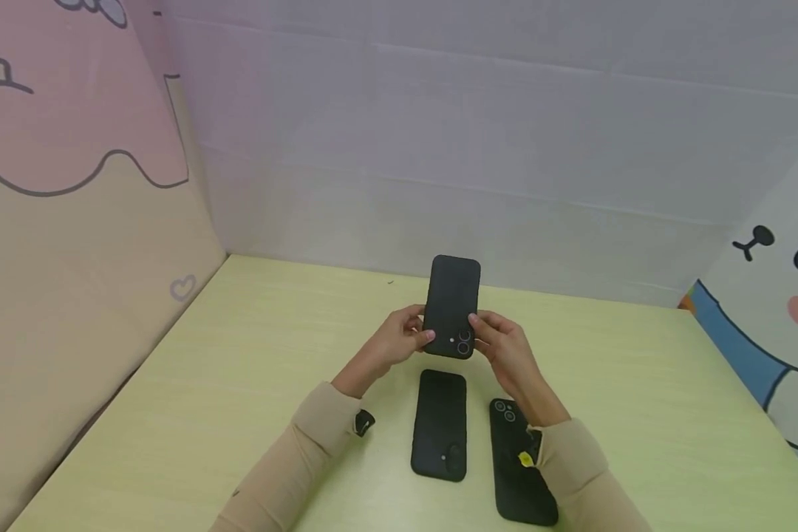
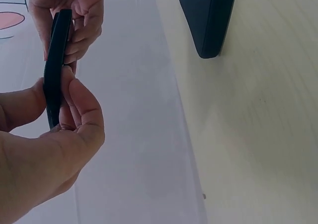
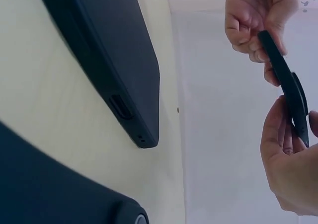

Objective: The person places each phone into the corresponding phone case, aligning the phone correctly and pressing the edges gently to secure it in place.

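Observation:
Both hands hold up a black smartphone, raised above the table and tilted, its back with two lens rings facing the head camera. My left hand pinches its lower left edge, thumb on the back and fingers behind. The right hand grips the lower right edge the same way. In the left wrist view the phone shows edge-on between the two hands. Below it a second black smartphone lies back up on the table. A third black smartphone lies under the right forearm, partly hidden by the sleeve.
The pale yellow table backs onto a whitish sheet wall. Cartoon-printed panels stand on the left and right. A small yellow piece shows at the right cuff, and a dark one at the left cuff.

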A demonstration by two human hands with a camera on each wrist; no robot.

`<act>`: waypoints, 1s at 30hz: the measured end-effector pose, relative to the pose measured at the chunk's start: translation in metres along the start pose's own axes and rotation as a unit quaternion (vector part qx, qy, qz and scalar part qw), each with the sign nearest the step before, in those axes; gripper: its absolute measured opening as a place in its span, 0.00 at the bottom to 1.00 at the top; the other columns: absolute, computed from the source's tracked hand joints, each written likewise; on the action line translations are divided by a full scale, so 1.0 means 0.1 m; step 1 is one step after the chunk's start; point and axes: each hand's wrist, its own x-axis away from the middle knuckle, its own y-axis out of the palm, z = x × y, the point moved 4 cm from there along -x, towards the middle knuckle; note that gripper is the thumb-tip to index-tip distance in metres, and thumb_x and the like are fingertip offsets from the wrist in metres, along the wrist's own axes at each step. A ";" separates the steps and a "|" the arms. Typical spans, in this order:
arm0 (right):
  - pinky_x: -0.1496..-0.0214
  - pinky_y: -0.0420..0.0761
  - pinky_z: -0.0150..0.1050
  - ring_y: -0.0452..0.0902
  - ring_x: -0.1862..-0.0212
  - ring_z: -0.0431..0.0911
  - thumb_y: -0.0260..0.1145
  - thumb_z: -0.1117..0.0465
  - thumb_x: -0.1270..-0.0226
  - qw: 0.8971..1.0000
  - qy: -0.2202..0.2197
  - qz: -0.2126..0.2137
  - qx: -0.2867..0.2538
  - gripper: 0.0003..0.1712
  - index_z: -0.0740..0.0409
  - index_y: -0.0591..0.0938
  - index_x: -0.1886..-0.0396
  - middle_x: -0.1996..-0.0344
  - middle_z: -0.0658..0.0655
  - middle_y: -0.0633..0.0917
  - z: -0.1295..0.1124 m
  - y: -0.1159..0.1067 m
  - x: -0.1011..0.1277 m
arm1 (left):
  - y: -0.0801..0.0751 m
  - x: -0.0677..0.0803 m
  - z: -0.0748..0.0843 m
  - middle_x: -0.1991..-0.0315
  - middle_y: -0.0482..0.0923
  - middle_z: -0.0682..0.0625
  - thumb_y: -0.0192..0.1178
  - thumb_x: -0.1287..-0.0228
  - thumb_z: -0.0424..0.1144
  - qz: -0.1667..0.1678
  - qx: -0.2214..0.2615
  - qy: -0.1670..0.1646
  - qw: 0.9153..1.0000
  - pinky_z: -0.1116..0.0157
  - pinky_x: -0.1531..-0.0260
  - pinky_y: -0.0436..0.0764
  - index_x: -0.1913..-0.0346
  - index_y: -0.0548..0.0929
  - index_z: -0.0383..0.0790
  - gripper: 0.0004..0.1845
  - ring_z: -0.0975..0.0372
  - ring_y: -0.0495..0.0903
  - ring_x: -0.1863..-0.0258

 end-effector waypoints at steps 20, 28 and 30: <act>0.63 0.80 0.33 0.80 0.73 0.39 0.55 0.70 0.34 0.995 -0.024 0.045 -0.081 0.06 0.58 0.70 0.71 0.80 0.46 0.84 -0.01 0.01 0.04 | 0.15 -0.01 -0.06 0.57 0.79 0.37 0.57 0.38 0.35 0.003 0.133 -0.032 0.991 0.64 0.59 0.81 0.47 0.71 0.29 0.18 0.63 0.82 0.68; 0.58 0.80 0.34 0.80 0.69 0.39 0.56 0.65 0.33 0.996 -0.020 0.035 -0.074 0.06 0.55 0.72 0.71 0.74 0.47 0.81 0.01 -0.02 0.03 | 0.08 0.00 0.02 0.60 0.78 0.39 0.56 0.37 0.31 0.023 0.108 -0.036 0.993 0.61 0.58 0.80 0.49 0.72 0.31 0.15 0.62 0.80 0.71; 0.59 0.80 0.34 0.80 0.67 0.39 0.57 0.63 0.33 0.996 -0.022 0.047 -0.079 0.06 0.55 0.73 0.72 0.73 0.48 0.80 -0.01 -0.08 0.02 | 0.04 0.01 0.03 0.60 0.78 0.40 0.55 0.37 0.31 0.016 0.096 -0.039 0.995 0.61 0.57 0.80 0.49 0.71 0.31 0.15 0.61 0.80 0.70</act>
